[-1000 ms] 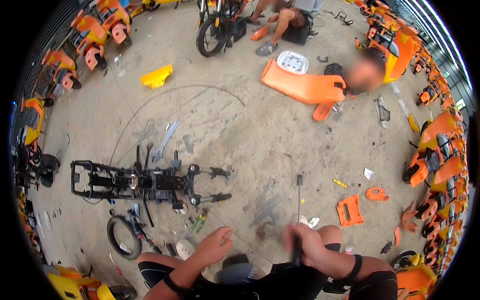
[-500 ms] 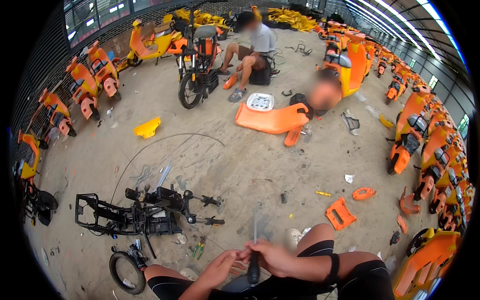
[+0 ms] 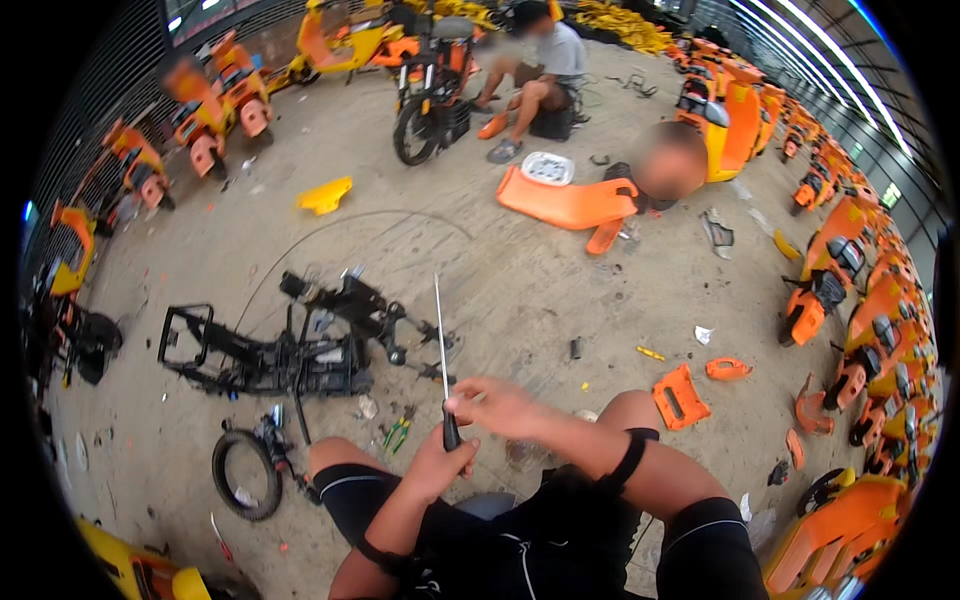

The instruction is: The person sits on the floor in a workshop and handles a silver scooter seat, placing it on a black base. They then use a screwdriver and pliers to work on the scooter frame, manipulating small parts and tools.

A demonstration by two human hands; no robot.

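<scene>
I hold a long screwdriver (image 3: 440,340) upright in front of me, its thin shaft pointing up and away. My left hand (image 3: 437,467) is closed around its black handle. My right hand (image 3: 498,405) reaches across from the right, and its fingertips pinch the shaft just above the handle. I am sitting low, with my knees in black shorts at either side. A stripped black scooter frame (image 3: 270,352) lies on the concrete just beyond the screwdriver, to the left.
A loose tyre (image 3: 243,475) and green pliers (image 3: 398,432) lie near my left knee. Orange parts (image 3: 680,397) sit to the right. A big orange panel (image 3: 570,202), a yellow panel (image 3: 325,195), two other people (image 3: 548,70) and rows of orange scooters (image 3: 850,290) surround the floor.
The screwdriver has come from my right side to the middle, and both hands are now on it. The view has tilted up, showing more of the far floor.
</scene>
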